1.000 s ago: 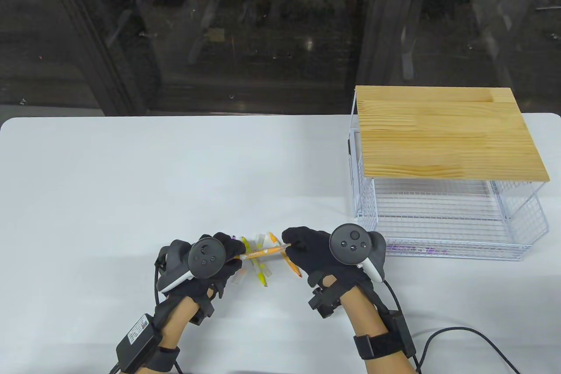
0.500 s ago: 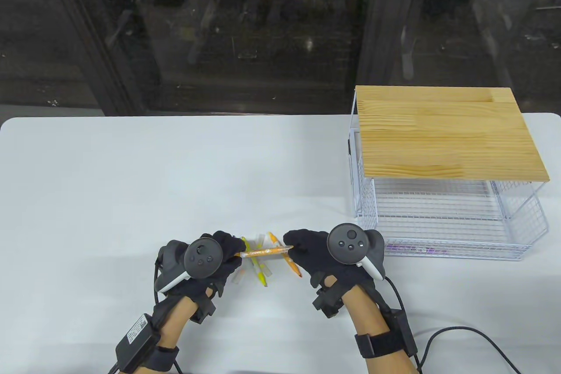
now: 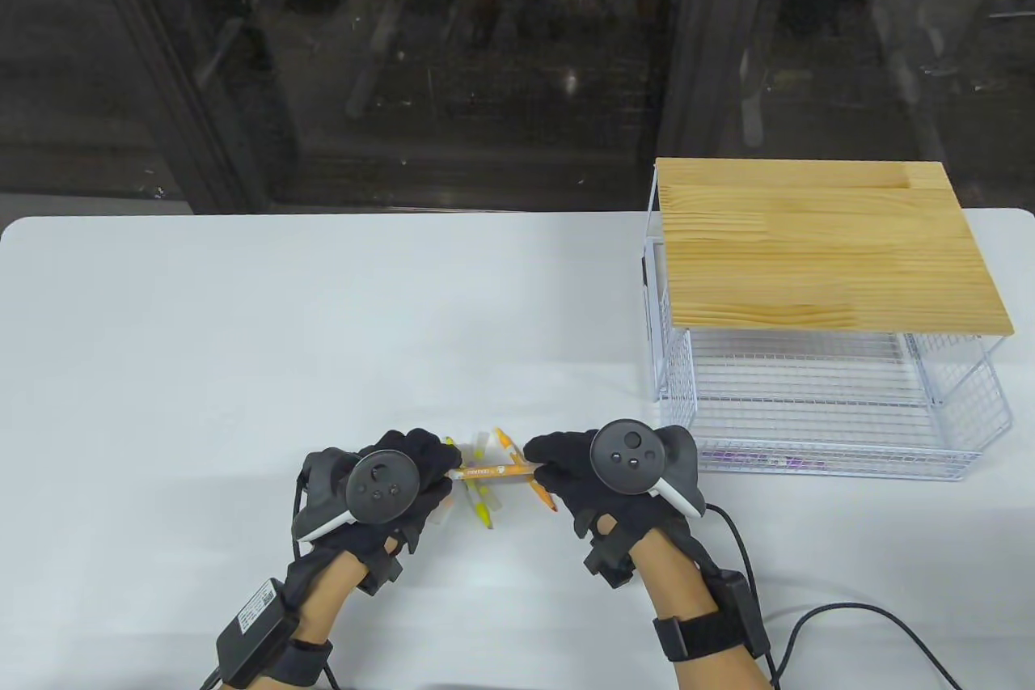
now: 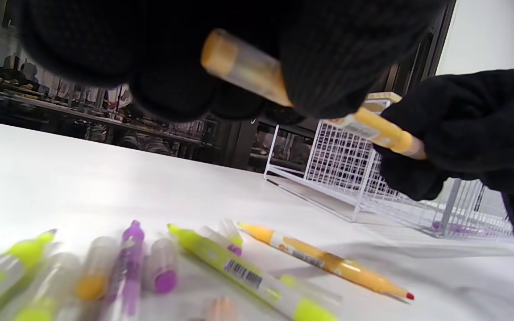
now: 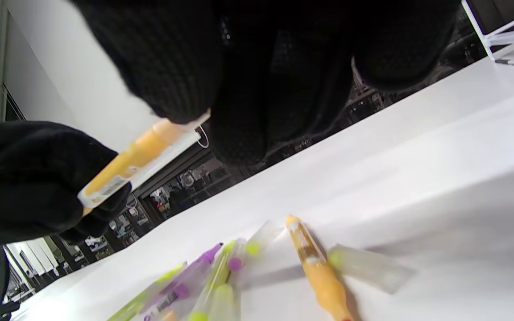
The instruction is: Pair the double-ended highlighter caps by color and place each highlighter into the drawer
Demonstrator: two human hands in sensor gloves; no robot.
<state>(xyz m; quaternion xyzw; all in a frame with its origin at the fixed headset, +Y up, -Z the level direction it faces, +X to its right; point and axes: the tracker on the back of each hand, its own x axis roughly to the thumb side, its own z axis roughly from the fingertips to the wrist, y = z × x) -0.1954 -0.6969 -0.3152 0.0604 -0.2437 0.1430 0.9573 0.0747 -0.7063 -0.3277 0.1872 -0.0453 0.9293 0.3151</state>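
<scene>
The left hand [image 3: 380, 484], in a black sensor glove, is seen low on the white table [image 3: 242, 334]. Its fingers [image 4: 328, 67] are curled tightly round one end of an orange double-ended highlighter with a white label [image 3: 495, 469], and a clear cap with an orange end [image 4: 239, 64] sticks out past them in the left wrist view. The highlighter is held just above the table, spanning the gap between the two hands, roughly level.

Below and between the fingers of both hands, a loose cluster is lying on the table: a yellow-green highlighter with a barcode label [image 4: 243, 272], a second orange highlighter without caps [image 4: 324, 263], a purple highlighter [image 4: 127, 263], and several clear caps with purple, orange or yellow-green ends [image 4: 161, 272]. How many caps there are cannot be told, since part of the pile is blurred.

The right hand [image 3: 614, 471], gloved alike, is closed over the other end of the held highlighter, which is pinched between thumb and fingers [image 5: 167, 71]; whether a cap is on that end cannot be told.

To the right of the right-hand fingers, near but apart, a white wire drawer unit with a light wooden top [image 3: 825, 253] stands on the table. Its wire drawer [image 3: 808, 431] is pulled out toward the person, and purple highlighters [image 3: 760, 460] are lying along its front edge.
</scene>
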